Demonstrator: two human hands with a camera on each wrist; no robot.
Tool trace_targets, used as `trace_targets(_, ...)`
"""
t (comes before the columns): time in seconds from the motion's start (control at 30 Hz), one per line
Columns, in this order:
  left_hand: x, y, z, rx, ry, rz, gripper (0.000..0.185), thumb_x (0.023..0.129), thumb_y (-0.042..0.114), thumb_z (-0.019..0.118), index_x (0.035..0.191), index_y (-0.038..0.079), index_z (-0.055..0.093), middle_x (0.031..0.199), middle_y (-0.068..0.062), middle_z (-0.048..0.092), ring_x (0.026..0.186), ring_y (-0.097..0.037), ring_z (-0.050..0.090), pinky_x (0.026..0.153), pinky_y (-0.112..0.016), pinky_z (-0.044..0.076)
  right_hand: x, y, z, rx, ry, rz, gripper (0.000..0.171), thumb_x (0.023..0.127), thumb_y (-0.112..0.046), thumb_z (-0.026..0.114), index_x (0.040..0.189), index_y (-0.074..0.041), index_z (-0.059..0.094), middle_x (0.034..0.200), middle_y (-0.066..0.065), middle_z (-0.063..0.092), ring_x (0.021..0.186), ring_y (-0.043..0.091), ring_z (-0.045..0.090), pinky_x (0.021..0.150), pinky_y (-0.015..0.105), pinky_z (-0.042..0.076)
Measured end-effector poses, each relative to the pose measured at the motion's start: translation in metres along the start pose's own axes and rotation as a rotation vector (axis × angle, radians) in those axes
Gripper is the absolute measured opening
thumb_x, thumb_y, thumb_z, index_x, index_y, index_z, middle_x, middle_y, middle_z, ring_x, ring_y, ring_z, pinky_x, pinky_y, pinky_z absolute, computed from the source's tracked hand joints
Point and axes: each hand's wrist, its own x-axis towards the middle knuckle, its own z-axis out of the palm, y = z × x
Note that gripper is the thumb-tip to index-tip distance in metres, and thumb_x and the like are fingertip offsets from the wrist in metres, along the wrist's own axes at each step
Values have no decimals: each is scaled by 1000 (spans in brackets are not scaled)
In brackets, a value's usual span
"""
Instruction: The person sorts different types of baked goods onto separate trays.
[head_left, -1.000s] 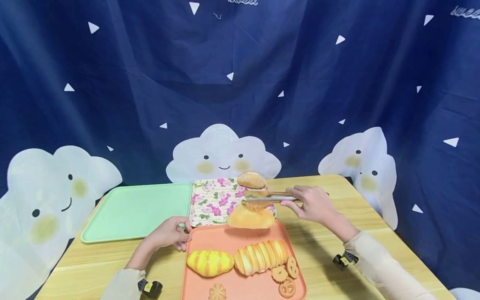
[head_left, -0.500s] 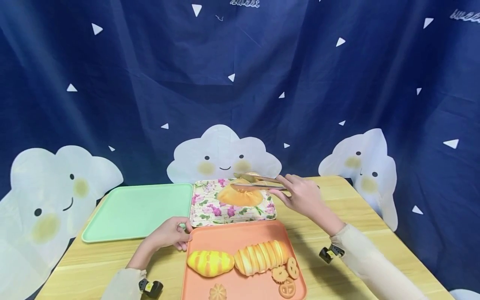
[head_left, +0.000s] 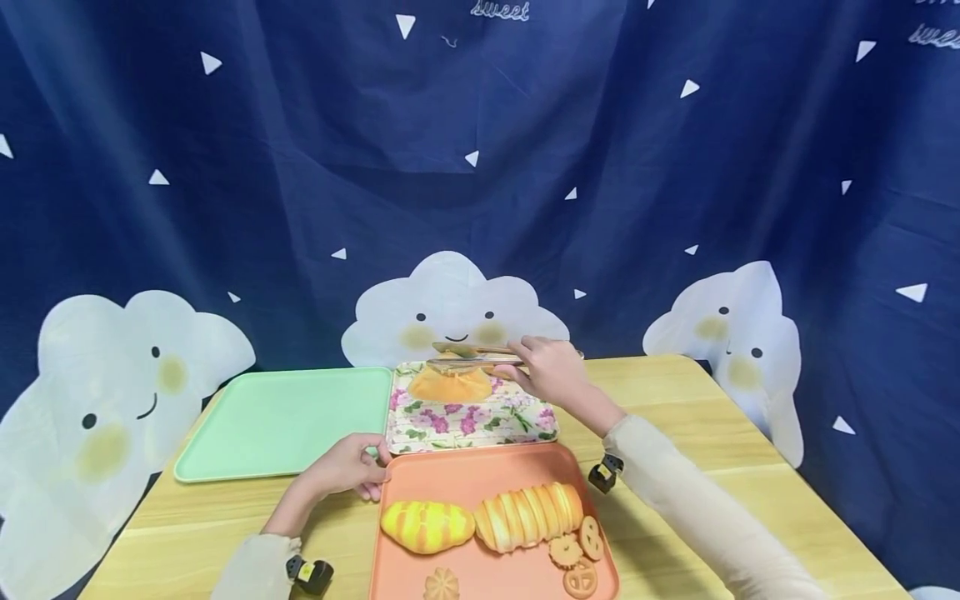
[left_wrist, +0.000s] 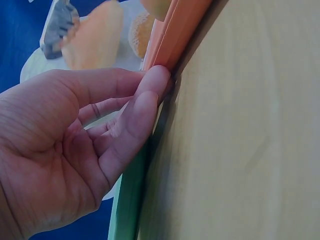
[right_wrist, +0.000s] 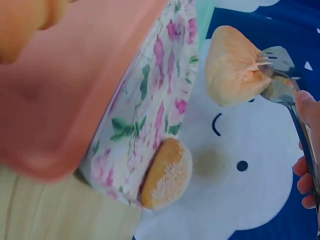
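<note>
A rectangular green tray (head_left: 285,421) lies beside a white floral tray (head_left: 480,421) bearing 1 oval seeded bun (right_wrist: 167,175). Right hand (head_left: 553,369) grips silver metal tongs (head_left: 487,362) clamping a gathered orange bun (head_left: 450,386) above it. Left hand (head_left: 351,467) pinches the rectangular orange tray (head_left: 480,467): 2 striped loaves (head_left: 529,517), 4 tan biscuits (head_left: 441,585).

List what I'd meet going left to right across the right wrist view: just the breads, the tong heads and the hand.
Cropped bread at the edge → speckled bun → pinched bread → tong heads → right hand.
</note>
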Motion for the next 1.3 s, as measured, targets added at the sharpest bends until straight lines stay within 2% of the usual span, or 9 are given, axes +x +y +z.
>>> trace_targets(0.1, 1, -2, 0, 6, 6, -5, 12, 89, -1, 68, 96, -6, 60, 68, -15, 71, 57, -17, 69, 55, -31, 61, 5, -3, 12, 16, -39, -1, 53, 101, -59, 50, 82, -11, 64, 61, 0, 53, 47, 15, 50, 39, 28, 30)
trace_targets(0.2, 2, -5, 0, 10, 9, -12, 12, 89, -1, 69, 95, -5, 60, 67, -13, 71, 56, -16, 69, 54, -31, 61, 9, -6, 23, 5, -73, -6, 41, 90, -52, 73, 86, -12, 68, 63, 1, 57, 48, 15, 52, 39, 27, 30)
trace_targets(0.27, 2, -6, 0, 15, 10, -8, 12, 89, -1, 69, 95, -5, 60, 66, -12, 71, 56, -15, 69, 54, -30, 60, 12, -8, 30, -3, -99, -8, 39, 84, -49, 79, 85, -12, 68, 63, 1, 57, 48, 15, 52, 38, 27, 29)
trace_targets(0.4, 4, -6, -1, 28, 12, 6, 11, 89, -1, 68, 94, -5, 60, 65, -12, 70, 56, -16, 69, 54, -31, 61, 16, -9, 38, -13, -178, 9, 39, 87, -50, 76, 79, -13, 65, 62, 1, 56, 47, 15, 49, 39, 27, 26)
trace_targets(0.57, 5, -5, -1, 23, 13, 6, 9, 89, -1, 68, 94, -4, 61, 64, -13, 70, 56, -18, 70, 54, -32, 61, 21, -6, 43, 29, -265, 43, 38, 89, -49, 75, 81, -12, 68, 61, 2, 57, 48, 15, 50, 40, 28, 29)
trace_targets(0.77, 4, -5, -1, 21, 19, -3, 9, 89, -1, 68, 93, -4, 61, 64, -12, 69, 56, -19, 69, 53, -31, 60, 22, -1, 52, 66, -329, 87, 41, 89, -50, 74, 96, -10, 77, 66, 5, 66, 50, 18, 57, 40, 33, 41)
trace_targets(0.9, 3, -5, -1, 16, 21, -5, 9, 89, -1, 69, 93, -4, 61, 64, -13, 69, 56, -19, 69, 53, -31, 60, 21, 1, 57, 80, -378, 117, 44, 91, -52, 70, 102, -11, 77, 69, 5, 68, 51, 18, 57, 40, 33, 41)
trace_targets(1.1, 4, -5, -1, 11, 22, -15, 10, 89, -1, 69, 94, -4, 61, 64, -12, 69, 56, -17, 69, 53, -31, 60, 19, 3, 62, 104, -411, 151, 43, 92, -52, 70, 100, -10, 76, 66, 4, 65, 51, 17, 55, 40, 31, 37)
trace_targets(1.3, 4, -5, -1, 4, 16, -4, 10, 89, 0, 69, 93, -4, 61, 64, -12, 69, 55, -16, 68, 53, -30, 60, 15, 1, 65, 85, -426, 187, 45, 91, -51, 71, 100, -7, 73, 72, 7, 65, 55, 20, 58, 42, 35, 43)
